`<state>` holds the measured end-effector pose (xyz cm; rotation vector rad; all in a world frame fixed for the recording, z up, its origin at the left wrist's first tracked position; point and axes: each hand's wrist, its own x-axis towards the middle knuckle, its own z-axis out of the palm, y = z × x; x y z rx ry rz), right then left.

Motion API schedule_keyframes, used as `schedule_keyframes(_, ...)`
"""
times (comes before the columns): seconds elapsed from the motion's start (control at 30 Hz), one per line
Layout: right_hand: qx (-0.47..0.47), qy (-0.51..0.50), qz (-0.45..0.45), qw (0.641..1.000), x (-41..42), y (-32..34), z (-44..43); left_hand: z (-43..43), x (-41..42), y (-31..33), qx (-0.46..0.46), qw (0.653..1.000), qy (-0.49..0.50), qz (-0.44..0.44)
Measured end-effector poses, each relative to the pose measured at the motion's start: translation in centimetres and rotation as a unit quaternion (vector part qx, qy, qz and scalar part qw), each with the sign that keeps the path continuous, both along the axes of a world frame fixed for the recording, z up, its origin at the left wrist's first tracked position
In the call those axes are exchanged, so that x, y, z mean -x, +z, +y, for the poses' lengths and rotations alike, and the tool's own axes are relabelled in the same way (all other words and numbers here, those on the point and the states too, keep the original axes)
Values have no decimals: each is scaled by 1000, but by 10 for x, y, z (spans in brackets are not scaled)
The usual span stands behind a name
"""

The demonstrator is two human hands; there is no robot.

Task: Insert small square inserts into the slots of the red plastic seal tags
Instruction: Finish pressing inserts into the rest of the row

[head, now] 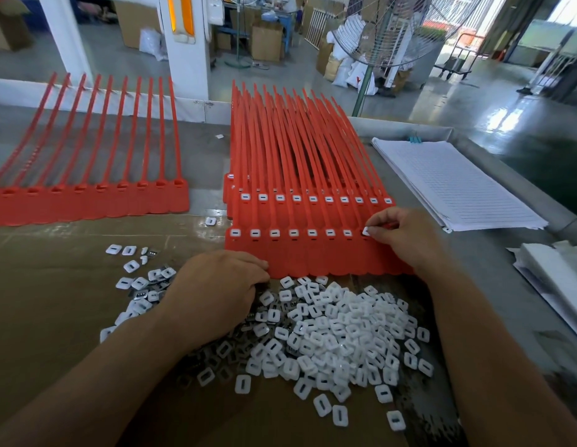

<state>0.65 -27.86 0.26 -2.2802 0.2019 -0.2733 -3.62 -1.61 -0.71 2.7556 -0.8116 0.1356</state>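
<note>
Small square inserts (329, 324) are lying heaped just nearer me than the front tag strip (313, 256). My left hand (216, 285) is reaching into them at the strip's near-left corner; I cannot tell whether it is grasping any. My right hand (400, 233), nearer the open slots, is pinching one insert (365, 231) over the strip's eighth slot, its slot row running left to right.

Single head-worn wide-angle view, looking forward and down, close over the counter (200, 150), workshop floor beyond.

Bright daylight from upper right, floor glare, wide-angle edge distortion.
</note>
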Motion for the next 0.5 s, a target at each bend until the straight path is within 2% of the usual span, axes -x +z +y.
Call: schedule_keyframes(0.5,23,44,29,998,-4,-11,-3,0,0,-1,4,1000,5,7)
